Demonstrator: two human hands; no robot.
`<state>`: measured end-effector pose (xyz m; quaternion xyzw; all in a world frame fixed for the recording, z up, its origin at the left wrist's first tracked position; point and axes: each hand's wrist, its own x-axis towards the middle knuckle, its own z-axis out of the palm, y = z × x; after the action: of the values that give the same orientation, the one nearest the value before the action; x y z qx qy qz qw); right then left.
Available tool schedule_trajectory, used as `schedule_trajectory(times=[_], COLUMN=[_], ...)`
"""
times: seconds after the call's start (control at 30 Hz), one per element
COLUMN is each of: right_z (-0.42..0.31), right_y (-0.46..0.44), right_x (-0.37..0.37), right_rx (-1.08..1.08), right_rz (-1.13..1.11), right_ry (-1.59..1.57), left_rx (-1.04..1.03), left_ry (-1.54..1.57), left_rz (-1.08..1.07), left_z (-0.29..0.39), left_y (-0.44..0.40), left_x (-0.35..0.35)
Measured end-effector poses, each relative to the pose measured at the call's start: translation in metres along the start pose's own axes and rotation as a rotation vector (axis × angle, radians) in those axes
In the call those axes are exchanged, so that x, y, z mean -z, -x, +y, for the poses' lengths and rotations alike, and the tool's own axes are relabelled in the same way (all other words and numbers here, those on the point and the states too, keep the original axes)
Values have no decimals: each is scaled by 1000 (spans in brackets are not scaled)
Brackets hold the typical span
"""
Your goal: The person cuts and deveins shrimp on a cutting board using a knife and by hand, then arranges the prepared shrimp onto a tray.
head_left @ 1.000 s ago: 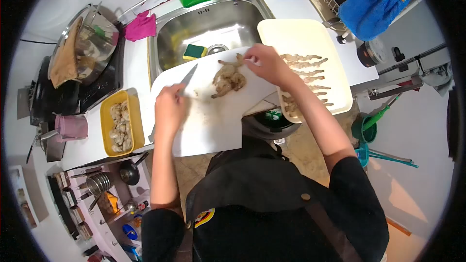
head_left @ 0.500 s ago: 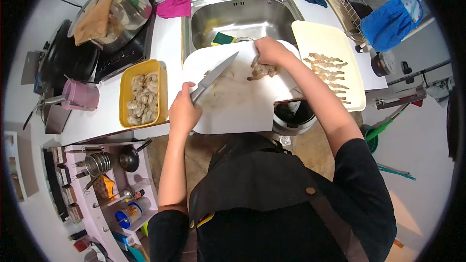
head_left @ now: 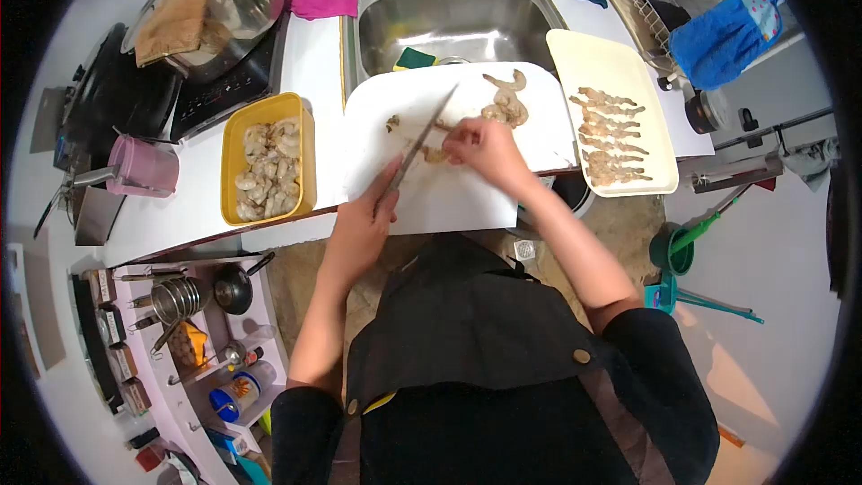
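Note:
My left hand (head_left: 364, 226) is closed around the handle of a kitchen knife (head_left: 420, 142), its blade slanting up and away over the white cutting board (head_left: 370, 103). Just right of the blade, the fingers of my right hand (head_left: 489, 153) pinch a shrimp (head_left: 433, 155) against the board. Partly covered by those fingers, its full shape is hidden. Farther back on the board lie several loose shrimp (head_left: 507, 110). A small dark scrap (head_left: 392, 123) sits left of the blade.
A yellow container (head_left: 307, 157) of shrimp stands left of the board. On the right, a cream tray (head_left: 575, 58) holds a row of stretched shrimp. Behind are the steel sink (head_left: 377, 31) and a sponge (head_left: 416, 59); a bin (head_left: 575, 193) sits below the board's right edge.
My right hand has come from the shrimp pile toward the knife with a shrimp. My left hand has moved right, turning the blade steeper and onto its edge. The view has shifted slightly.

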<state>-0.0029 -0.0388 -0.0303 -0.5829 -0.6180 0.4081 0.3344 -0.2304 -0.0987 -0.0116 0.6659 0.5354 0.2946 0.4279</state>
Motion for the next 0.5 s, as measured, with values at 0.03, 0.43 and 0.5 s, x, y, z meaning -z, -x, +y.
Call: schedule_trajectory(times=[0.03,0.43,0.5], right_z=[7,18,23], right_y=[5,27,27], right_x=[-12,-26,-28], right_rx=[32,104,124], right_rz=[49,130,132], right_ry=[109,8,-23], left_rx=[29,121,128], left_ry=[-62,-308,-322], left_rz=[-33,-183,-205], left_z=[-1,5,5], left_y=[1,6,6], left_x=[0,4,2])
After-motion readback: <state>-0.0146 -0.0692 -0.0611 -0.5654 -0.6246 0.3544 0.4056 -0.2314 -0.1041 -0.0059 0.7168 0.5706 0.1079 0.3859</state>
